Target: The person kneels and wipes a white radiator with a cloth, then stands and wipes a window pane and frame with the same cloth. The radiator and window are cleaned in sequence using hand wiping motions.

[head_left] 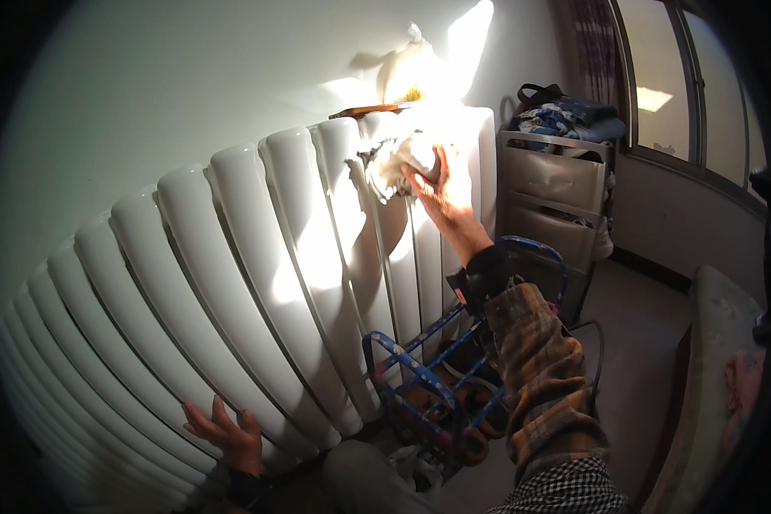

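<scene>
With our right hand (442,190) we grip a crumpled, whitish cloth (396,164), dark-edged at left, against the white radiator (247,206) near twelve o'clock; our left hand (234,439) spreads its fingers between seven and eight.

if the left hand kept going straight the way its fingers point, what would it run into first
Most likely the white radiator: the left hand points up and leftward at its columns. Depth is unclear here, so it may already be touching them.
</scene>
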`<state>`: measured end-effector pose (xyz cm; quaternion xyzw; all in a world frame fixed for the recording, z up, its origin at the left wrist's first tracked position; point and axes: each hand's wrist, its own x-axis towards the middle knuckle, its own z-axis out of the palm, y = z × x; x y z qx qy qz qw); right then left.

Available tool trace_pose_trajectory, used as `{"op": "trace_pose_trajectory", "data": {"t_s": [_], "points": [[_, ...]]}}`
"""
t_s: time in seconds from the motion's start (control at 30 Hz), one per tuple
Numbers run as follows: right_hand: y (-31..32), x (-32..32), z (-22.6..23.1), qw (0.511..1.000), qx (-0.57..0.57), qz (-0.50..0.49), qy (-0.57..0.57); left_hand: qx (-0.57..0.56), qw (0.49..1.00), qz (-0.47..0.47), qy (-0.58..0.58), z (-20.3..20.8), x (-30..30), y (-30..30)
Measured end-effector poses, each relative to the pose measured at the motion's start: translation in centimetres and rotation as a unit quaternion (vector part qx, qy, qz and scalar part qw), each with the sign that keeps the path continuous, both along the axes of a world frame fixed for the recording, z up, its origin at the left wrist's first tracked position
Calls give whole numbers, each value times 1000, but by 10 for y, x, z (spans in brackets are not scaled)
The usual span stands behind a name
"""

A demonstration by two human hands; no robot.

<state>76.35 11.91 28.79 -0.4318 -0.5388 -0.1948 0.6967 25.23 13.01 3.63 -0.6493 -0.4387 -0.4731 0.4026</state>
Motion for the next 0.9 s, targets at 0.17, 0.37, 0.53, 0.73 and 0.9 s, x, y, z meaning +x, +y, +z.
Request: {"op": "trace_pose_trajectory", "data": {"t_s": [0.17, 0.37, 0.53, 0.73, 0.9], "points": [[-3, -22, -34, 964, 39, -184, -185, -6, 1000, 6, -5, -3, -1, 3], [-68, -18, -121, 959, -144, -188, -153, -6, 1000, -4, -5, -6, -3, 5], [-50, 48, -32, 993, -18, -47, 103, -11, 1000, 5, 0, -5, -3, 3], [-11, 83, 46, 993, 7, -56, 103, -4, 1000, 10, -1, -5, -2, 2], [-23, 81, -47, 968, -55, -245, -24, -2, 1000, 3, -6, -5, 0, 1]]}}
